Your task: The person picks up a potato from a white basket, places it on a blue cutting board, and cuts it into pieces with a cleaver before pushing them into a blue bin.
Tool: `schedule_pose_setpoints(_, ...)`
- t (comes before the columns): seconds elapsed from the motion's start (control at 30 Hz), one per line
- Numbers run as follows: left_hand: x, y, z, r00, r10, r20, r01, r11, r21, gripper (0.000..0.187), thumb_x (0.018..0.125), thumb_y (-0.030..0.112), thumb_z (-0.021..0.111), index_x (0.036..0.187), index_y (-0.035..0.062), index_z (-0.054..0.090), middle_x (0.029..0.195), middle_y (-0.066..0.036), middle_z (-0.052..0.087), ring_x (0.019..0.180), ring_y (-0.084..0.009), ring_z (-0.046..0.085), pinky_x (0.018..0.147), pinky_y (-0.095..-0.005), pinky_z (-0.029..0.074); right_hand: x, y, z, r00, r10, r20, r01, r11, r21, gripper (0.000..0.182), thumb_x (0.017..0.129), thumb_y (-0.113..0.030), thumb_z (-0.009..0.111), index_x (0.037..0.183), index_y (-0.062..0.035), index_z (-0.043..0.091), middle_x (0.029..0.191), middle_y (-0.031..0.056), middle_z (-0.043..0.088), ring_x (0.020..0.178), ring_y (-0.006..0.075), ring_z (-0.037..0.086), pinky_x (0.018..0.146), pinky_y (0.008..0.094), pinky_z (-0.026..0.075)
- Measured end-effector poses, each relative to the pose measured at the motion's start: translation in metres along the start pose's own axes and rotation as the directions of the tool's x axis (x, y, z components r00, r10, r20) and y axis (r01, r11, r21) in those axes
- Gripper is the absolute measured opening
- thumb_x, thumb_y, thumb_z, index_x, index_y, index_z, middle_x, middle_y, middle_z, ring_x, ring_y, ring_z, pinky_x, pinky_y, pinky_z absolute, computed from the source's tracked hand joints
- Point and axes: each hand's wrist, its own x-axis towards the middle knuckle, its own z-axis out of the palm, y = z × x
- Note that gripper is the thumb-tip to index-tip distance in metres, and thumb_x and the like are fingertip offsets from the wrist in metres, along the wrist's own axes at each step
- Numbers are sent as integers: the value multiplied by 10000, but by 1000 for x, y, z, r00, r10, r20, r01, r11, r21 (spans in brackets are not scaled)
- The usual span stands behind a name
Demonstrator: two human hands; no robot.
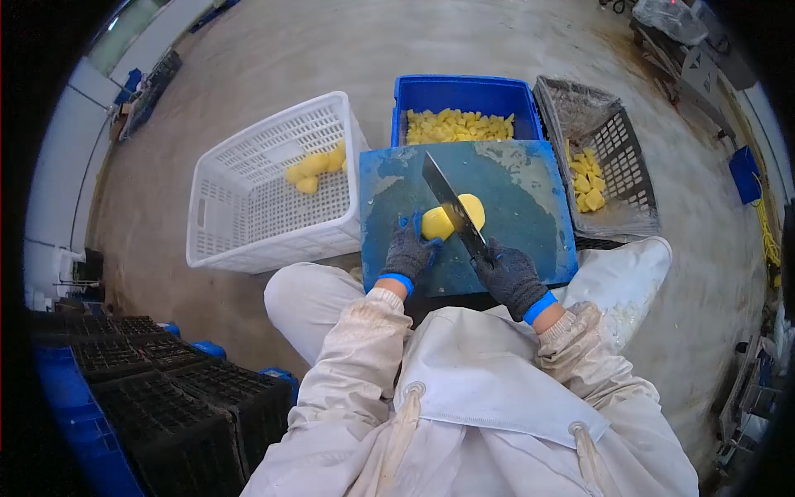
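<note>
My right hand [507, 275], in a dark glove with a blue cuff, is closed round the handle of a wide-bladed knife [451, 199]. The blade stands between two parts of a yellow peeled potato [436, 224], one on each side of it. My left hand [409, 252], gloved the same way, steadies the potato's left part with fingers and thumb against it. Beneath them lies a worn blue-green cutting board [513, 190]. How far the blade has gone through the potato is hidden.
On the left, a white basket [273, 132] holds several whole peeled potatoes [313, 168]. Behind the board, a blue crate [464, 85] contains many cut chunks [460, 126]. A dark lined crate [625, 157] at right has larger pieces [587, 178]. Black crates [166, 398] stand lower left.
</note>
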Motion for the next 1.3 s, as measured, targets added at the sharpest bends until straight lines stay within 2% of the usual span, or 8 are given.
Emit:
schedule_pose_setpoints(0.1,1,-1,-4,990,-98,105,109,988,-108,641,721,338,688,1242,33,473,1162,-236,505,1064,-396,498,916,-435,415,3,0,1,998,47,31,-47,999,-12,380,811,-347,567,1000,-18,598,780,221,617,753,393,599,688,469,468)
schedule_pose_setpoints(0.27,2,-6,5,995,-91,31,94,987,-130,572,716,302,687,1198,40,523,1133,-213,519,1042,-374,512,893,-427,424,14,1,-1,992,60,111,-55,997,-54,390,821,-346,540,1002,-3,586,797,235,615,763,397,595,703,476,464)
schedule_pose_setpoints(0.37,2,-3,2,994,-105,32,108,986,-125,559,715,296,683,1187,39,532,1115,-205,525,1023,-366,518,882,-426,427,26,5,6,984,49,170,-37,996,-75,333,852,-301,441,974,-22,574,791,235,620,781,375,610,720,485,466)
schedule_pose_setpoints(0.67,-5,-2,3,995,-95,26,98,985,-141,564,730,262,668,1216,27,508,1139,-222,513,1080,-369,485,931,-420,403,9,-10,2,1000,8,4,-8,1000,16,345,853,-343,506,957,-21,576,745,209,618,725,389,603,657,478,466)
schedule_pose_setpoints(0.87,0,-1,1,993,-110,39,115,981,-159,564,729,272,674,1216,36,515,1126,-213,521,1056,-362,503,920,-413,410,4,-5,4,994,-30,106,51,979,-197,322,852,-290,470,972,-7,567,704,191,620,689,366,614,653,470,481)
schedule_pose_setpoints(1.13,0,-1,2,990,-138,34,142,973,-182,545,732,273,673,1198,30,526,1121,-219,530,1051,-365,512,909,-418,416,31,-5,31,997,-7,82,12,999,-51,312,853,-299,485,978,-30,579,777,224,617,746,393,598,668,477,466)
schedule_pose_setpoints(1.2,-3,-3,7,995,-36,-97,21,988,-153,506,735,253,674,1165,22,541,1118,-215,532,1043,-368,518,903,-412,421,21,-5,26,997,-17,73,20,999,-36,310,853,-298,489,977,-28,577,778,224,616,746,395,596,667,478,466)
schedule_pose_setpoints(1.3,-12,-8,10,991,-76,-110,51,976,-213,469,740,235,671,1140,20,551,1095,-200,544,1011,-361,529,884,-411,429,7,-13,14,1000,-10,17,10,1000,13,307,848,-303,513,973,-30,581,752,228,607,729,399,590,656,474,467)
